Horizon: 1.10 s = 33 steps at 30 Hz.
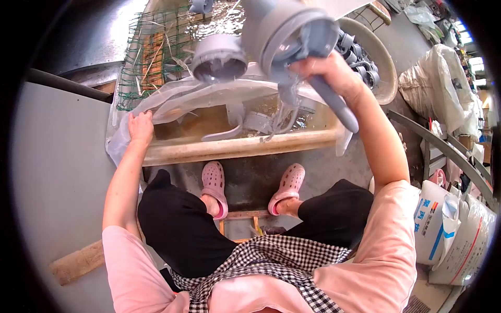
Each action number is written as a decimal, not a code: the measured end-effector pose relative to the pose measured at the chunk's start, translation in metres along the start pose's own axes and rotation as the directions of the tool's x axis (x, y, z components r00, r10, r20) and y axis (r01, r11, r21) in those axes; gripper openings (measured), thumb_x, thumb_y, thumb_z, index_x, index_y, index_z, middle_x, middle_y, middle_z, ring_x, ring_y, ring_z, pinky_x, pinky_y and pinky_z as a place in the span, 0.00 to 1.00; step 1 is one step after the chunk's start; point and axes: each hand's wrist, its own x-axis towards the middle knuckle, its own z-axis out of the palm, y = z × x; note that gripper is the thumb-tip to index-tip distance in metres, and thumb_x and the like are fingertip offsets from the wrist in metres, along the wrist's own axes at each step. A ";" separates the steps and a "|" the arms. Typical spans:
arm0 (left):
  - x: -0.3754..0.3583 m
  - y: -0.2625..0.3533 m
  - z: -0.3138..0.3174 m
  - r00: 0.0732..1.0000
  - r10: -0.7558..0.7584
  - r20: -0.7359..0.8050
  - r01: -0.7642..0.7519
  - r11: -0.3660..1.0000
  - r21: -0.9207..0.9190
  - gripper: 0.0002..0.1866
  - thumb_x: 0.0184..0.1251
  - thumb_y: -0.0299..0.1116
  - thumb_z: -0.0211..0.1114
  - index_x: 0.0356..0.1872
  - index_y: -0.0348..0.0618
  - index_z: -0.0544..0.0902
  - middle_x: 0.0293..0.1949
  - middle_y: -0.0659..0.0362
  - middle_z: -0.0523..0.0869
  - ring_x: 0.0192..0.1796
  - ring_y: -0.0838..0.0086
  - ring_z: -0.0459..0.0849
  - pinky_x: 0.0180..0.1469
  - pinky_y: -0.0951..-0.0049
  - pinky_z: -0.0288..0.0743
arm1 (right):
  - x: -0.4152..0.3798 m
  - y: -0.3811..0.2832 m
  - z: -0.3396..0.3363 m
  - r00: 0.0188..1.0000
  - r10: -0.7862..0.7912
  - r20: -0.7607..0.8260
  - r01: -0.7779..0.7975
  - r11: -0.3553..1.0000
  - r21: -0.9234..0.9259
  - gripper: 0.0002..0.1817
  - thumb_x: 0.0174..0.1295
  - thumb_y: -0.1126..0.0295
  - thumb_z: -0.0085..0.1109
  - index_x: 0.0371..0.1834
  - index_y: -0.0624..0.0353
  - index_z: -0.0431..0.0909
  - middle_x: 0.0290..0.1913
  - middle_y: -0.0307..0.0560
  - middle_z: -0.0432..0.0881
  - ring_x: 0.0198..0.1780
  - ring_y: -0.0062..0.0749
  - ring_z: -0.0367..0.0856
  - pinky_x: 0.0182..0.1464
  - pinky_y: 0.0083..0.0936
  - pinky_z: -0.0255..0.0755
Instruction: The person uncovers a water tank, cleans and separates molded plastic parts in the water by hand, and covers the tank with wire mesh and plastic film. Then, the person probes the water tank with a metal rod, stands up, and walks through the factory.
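Lifted over a water tub (245,148), my right hand (334,78) is closed around a wet grey plastic moulded part (295,31) with a round, hollow opening and a long rounded handle. Water streams off it. Beside it, a grey ring-shaped piece (219,57) appears over the tub's far side. My left hand (141,127) grips the translucent plastic sheet (124,138) draped along the tub's left edge. Down in the cloudy water lie more grey pieces, among them a ring (258,122) and a curved handle (223,136).
A round basin (387,57) at the upper right holds many small grey parts. Green netting (133,57) lies behind the tub's left end. White printed sacks (436,219) stand at the right, near a curved metal rail (443,138). A grey panel (62,172) fills the left.
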 end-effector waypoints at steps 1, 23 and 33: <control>0.000 0.000 0.001 1.000 0.004 -0.009 -0.004 1.000 -0.002 0.10 0.61 0.28 0.50 0.35 0.47 0.81 0.28 0.53 0.84 0.33 0.61 0.85 0.57 0.57 0.65 | 0.008 0.003 -0.003 0.994 -0.083 -0.069 0.084 0.996 0.008 0.18 0.48 0.70 0.64 0.45 0.57 0.80 0.32 0.37 0.79 0.33 0.17 0.73 0.36 0.20 0.68; -0.006 -0.001 -0.010 0.998 0.031 -0.049 -0.032 0.999 -0.036 0.16 0.59 0.26 0.49 0.44 0.47 0.82 0.31 0.53 0.82 0.35 0.62 0.81 0.49 0.63 0.66 | 0.022 0.145 -0.144 0.622 -0.725 -0.296 -0.356 0.075 -0.932 0.18 0.51 0.72 0.58 0.46 0.49 0.70 0.47 0.58 0.67 0.30 0.51 0.80 0.25 0.36 0.78; -0.010 -0.011 -0.019 0.994 -0.042 -0.103 0.035 0.996 -0.078 0.15 0.57 0.27 0.49 0.41 0.48 0.82 0.28 0.55 0.83 0.35 0.62 0.82 0.48 0.62 0.67 | 0.062 0.120 -0.067 0.879 -0.468 0.086 0.182 0.163 -0.970 0.12 0.58 0.75 0.52 0.46 0.56 0.76 0.42 0.50 0.79 0.46 0.46 0.78 0.48 0.37 0.72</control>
